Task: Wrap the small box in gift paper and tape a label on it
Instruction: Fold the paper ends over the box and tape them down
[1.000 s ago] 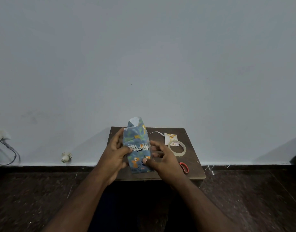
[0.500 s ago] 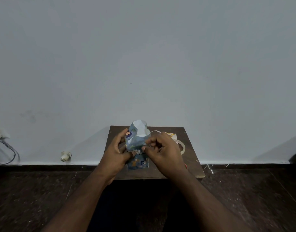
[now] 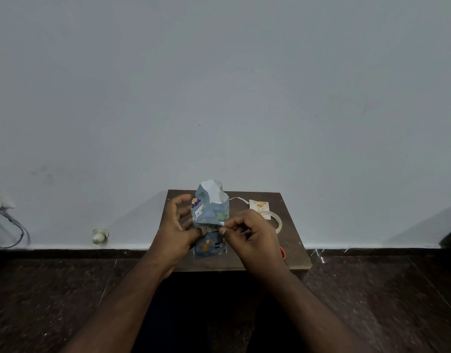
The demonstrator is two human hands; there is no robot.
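Left hand (image 3: 177, 230) and right hand (image 3: 250, 231) pinch the gift paper (image 3: 210, 212) mid-fold, grips nearly closed; box apparently inside. Tape roll (image 3: 276, 220) lies near the bench (image 3: 293, 253) right edge.

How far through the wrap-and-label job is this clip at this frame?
Partway. Done: the gift paper already goes around the box, which is hidden inside it. In hand: the left hand and right hand pinch a fold across it, while the far end stands open, white inside showing. Left: closing that end and taping; the tape roll and label lie untouched on the small table.
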